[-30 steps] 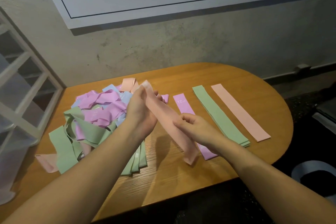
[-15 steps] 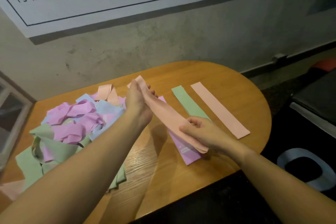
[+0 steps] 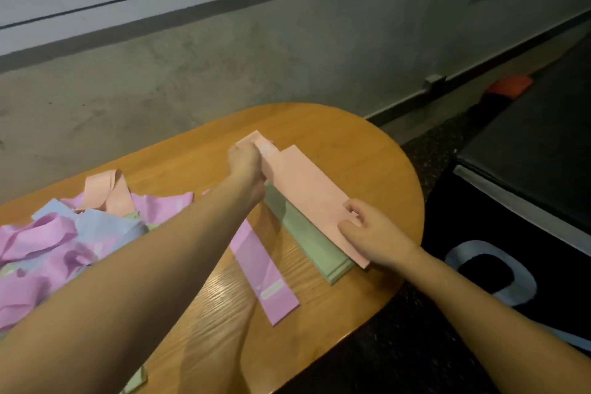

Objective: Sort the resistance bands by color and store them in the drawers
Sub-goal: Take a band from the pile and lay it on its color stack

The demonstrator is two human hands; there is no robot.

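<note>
Pink band (image 3: 307, 198): pinched at both ends by left hand (image 3: 246, 163) and right hand (image 3: 371, 233). Now carried over onto pink stack, past green stack (image 3: 313, 243). Sorting ongoing; drawers pending.

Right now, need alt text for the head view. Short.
Two bare hands hold a flat peach-pink resistance band stretched lengthwise over a rounded wooden table, the left hand gripping its far end and the right hand pinching its near end. Below it lie a flat green band stack and a flat purple band; a mixed-colour band heap sits at left.

Peach band (image 3: 307, 198) stretched flat above green stack (image 3: 315, 245) (purple band (image 3: 262, 269) alongside).
</note>
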